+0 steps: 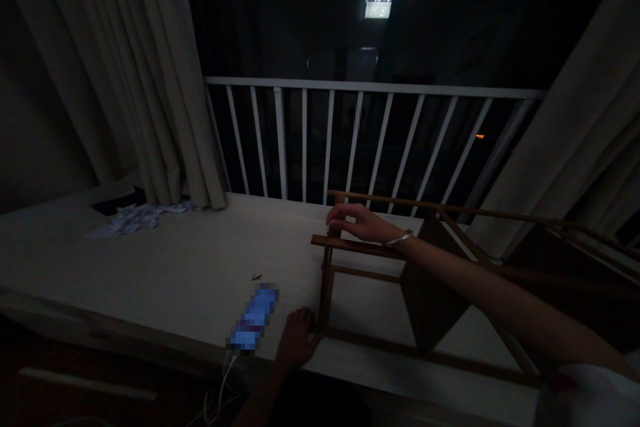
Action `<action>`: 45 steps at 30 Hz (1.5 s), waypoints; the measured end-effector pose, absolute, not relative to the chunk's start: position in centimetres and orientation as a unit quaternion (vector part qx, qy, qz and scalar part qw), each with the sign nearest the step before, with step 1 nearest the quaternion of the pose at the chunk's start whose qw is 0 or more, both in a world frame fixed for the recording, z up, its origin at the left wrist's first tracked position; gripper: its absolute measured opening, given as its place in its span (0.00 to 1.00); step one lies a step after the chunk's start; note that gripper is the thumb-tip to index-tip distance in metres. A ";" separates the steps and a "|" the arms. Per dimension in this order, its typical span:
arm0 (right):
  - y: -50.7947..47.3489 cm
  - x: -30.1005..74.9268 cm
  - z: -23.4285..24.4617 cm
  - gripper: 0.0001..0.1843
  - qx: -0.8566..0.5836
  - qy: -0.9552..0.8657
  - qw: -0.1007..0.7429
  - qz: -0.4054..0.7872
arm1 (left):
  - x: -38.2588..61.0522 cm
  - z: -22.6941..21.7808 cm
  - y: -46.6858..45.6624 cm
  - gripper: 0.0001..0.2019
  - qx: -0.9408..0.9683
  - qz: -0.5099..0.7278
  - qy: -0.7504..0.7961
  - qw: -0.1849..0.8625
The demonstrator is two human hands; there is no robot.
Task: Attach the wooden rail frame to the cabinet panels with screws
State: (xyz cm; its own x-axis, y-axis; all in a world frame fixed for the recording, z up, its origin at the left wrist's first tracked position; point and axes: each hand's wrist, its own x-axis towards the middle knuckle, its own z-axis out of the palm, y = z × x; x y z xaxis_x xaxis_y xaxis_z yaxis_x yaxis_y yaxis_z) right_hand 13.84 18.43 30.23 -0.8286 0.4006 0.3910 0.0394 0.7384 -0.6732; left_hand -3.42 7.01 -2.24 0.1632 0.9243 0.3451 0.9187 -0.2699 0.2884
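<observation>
A wooden chair (430,293) lies on its side on a pale surface (175,267) in a dim room. My right hand (353,221), with a bracelet at the wrist, rests on an upper wooden rail of the chair, fingers curled over it. My left hand (296,337) sits at the lower corner of the frame, touching the bottom of a chair leg near the surface's front edge. A lit phone (254,317) lies just left of my left hand, with a white cable (220,393) hanging from it.
A white railing (350,140) runs behind the surface, with darkness and one lit window beyond. Curtains (150,73) hang at left and right. Scattered papers (133,219) and a dark flat object lie at the far left.
</observation>
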 end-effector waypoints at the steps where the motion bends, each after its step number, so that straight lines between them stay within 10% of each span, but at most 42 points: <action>1: 18.3 13.9 30.3 0.14 -0.125 -0.901 0.257 0.326 | -3.4 -2.3 7.0 0.17 0.763 0.230 0.604 0.007; 45: 17.3 14.2 31.1 0.07 -0.072 -0.969 0.233 0.046 | -3.4 -2.3 7.3 0.18 0.762 0.213 0.611 0.017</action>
